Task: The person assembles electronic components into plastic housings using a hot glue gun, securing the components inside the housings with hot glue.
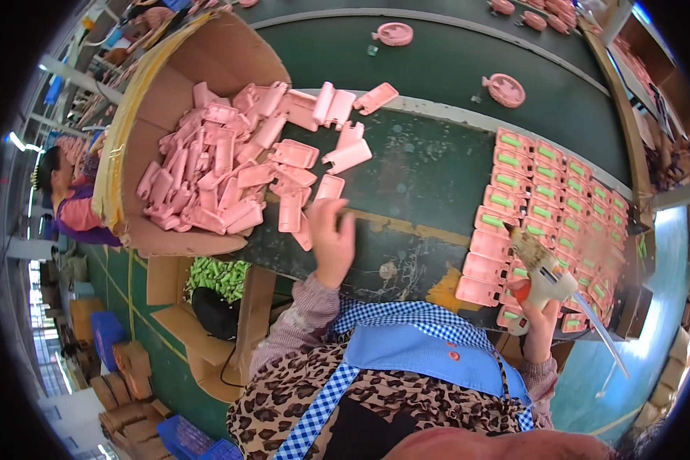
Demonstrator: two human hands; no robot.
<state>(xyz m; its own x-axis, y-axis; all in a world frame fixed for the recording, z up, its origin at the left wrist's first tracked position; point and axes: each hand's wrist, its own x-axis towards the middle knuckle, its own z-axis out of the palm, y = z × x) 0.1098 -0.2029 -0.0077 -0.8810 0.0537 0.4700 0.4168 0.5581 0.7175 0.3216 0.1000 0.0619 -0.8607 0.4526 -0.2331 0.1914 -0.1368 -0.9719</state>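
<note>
My right hand (542,326) is wrapped round a white hot glue gun (550,282) with a red trigger; a clear glue stick sticks out of its back. Its dirty nozzle is over rows of pink plastic casings (486,244) at the right, most with a light green piece inside. Several casings near the gun have no green piece showing. At the near edge of a loose pile of pink casings (222,153), my left hand (334,244) is held with fingers apart and nothing visibly in it. One pink casing (330,186) lies just past its fingertips.
The loose casings spill from a tipped cardboard box (165,96) onto the dark green table (406,161). Below the table, at left, another carton (188,326) holds small green pieces (221,277) and a black object. Round pink parts (504,90) lie on the belt beyond. Another person (77,203) is at far left.
</note>
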